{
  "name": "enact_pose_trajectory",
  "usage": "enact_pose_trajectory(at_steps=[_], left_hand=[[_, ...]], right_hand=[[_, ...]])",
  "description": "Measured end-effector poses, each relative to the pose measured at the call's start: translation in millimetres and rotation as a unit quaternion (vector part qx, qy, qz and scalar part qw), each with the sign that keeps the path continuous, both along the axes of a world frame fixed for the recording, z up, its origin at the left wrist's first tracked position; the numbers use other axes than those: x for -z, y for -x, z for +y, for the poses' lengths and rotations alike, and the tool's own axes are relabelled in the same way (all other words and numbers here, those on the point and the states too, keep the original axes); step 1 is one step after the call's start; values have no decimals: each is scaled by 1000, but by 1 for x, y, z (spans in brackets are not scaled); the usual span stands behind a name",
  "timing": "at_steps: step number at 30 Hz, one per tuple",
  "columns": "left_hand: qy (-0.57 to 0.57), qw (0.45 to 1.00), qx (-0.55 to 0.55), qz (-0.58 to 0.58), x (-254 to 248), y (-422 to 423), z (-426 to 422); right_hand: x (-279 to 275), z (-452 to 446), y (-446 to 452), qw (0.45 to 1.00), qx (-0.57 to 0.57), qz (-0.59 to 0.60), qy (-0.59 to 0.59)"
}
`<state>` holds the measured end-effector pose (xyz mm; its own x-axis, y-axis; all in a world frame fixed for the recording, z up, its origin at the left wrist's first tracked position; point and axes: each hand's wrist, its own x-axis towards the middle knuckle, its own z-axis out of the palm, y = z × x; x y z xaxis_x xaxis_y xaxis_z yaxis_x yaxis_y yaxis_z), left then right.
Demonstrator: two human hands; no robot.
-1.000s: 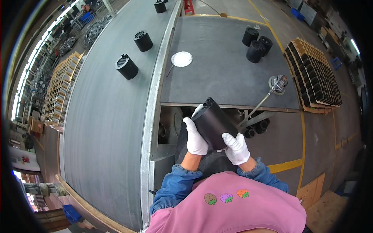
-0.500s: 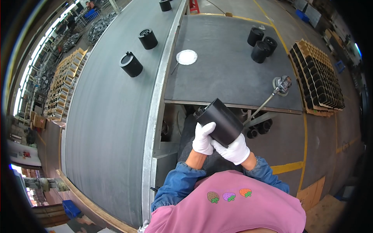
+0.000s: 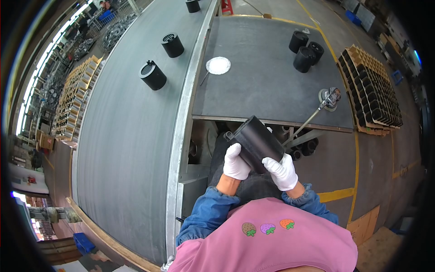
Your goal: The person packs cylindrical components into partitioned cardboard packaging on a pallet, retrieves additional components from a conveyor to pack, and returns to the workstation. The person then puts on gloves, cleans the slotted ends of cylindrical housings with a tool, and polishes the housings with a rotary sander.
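A black cylindrical housing (image 3: pixel 257 141) is held tilted in front of my lap, just short of the table edge. My left hand (image 3: pixel 236 164), in a white glove, grips its lower left side. Round its lower right side is my right hand (image 3: pixel 282 172), also gloved in white, with the thumb across the surface. Small fittings show at the housing's upper left end. The fingers beneath the housing are mostly hidden.
A grey conveyor belt (image 3: pixel 122 149) on the left carries several black cylinders (image 3: pixel 153 75). On the grey table (image 3: pixel 267 81) are a white disc (image 3: pixel 218 65), three black cylinders (image 3: pixel 304 59) and a hand sander with hose (image 3: pixel 330 98). Stacked trays (image 3: pixel 369 90) stand right.
My right hand has shifted its hold up and to the right along the housing, its thumb now over the side. The housing has turned slightly. My left hand keeps its grip.
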<state>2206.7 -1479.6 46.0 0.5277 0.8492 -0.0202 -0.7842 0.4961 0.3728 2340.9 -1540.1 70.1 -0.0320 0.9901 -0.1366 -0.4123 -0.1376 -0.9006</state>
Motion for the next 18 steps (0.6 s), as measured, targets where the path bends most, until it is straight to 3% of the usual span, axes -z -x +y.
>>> enact_pose_trajectory(at_steps=[9,10,11,12,13,15,16,17,18], left_hand=[[40,998,-39,40,10,4,-6],[40,998,-38,39,12,4,-6],[51,998,-41,20,13,5,1],[69,997,-45,3,12,7,3],[69,997,-44,4,12,8,3],[65,997,-32,-19,12,8,5],[65,997,-31,-18,9,7,5],[32,998,-46,-4,2,4,5],[-1,998,-60,11,-2,2,5]], right_hand=[[-9,1,3,992,-8,-116,-51],[-2,6,2,924,7,-323,-205],[5,16,3,787,27,-508,-350],[7,18,4,738,49,-557,-378],[6,18,5,737,50,-558,-378],[1,18,6,834,15,-455,-311],[0,17,4,834,15,-455,-311],[-1,15,-1,930,-2,-318,-184],[-5,14,-3,985,-18,-166,-50]])
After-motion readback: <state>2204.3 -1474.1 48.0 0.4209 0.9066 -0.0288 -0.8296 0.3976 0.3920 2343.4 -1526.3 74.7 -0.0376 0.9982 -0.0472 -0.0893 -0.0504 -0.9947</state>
